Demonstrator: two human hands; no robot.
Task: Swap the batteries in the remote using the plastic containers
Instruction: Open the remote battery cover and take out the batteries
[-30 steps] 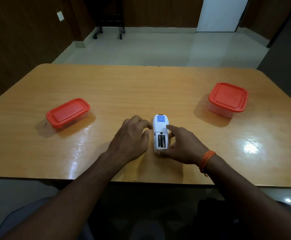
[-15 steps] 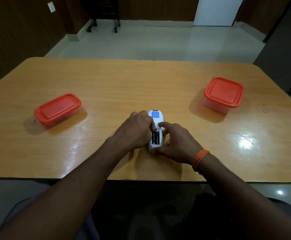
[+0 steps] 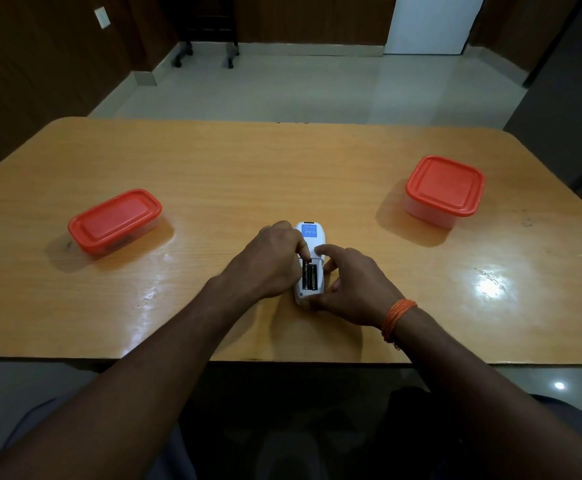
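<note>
A white remote (image 3: pixel 311 237) lies face down near the front middle of the wooden table (image 3: pixel 248 174), its battery bay open with two dark batteries (image 3: pixel 310 277) showing. My left hand (image 3: pixel 268 263) rests against the remote's left side, a fingertip pressing at the top end of the left battery. My right hand (image 3: pixel 346 282) holds the remote from the right, thumb at its near end, forefinger on its back. Two clear plastic containers with shut red lids stand apart: a rectangular one (image 3: pixel 114 220) at the left, a squarer one (image 3: pixel 444 189) at the right.
The table's front edge (image 3: pixel 282 359) runs just below my wrists. An orange thread band (image 3: pixel 397 318) circles my right wrist. Beyond the table lie a pale tiled floor, wheeled furniture legs (image 3: pixel 203 57) and dark wood walls.
My left hand has moved in from beside the remote and put a fingertip on the left battery's top end. My right hand has kept its hold on the remote.
</note>
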